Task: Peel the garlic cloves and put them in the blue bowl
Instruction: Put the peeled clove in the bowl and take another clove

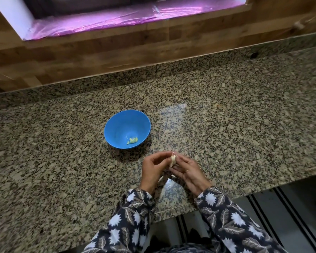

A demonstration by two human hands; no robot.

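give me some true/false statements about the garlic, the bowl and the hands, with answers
1. The blue bowl holds a few peeled cloves. True.
2. The bowl stands to the right of the hands. False: it stands to their left, farther from the person.
3. The left hand and the right hand both pinch one garlic clove. True.
4. That clove is held over the bowl. False: it is over the granite counter, beside the bowl.
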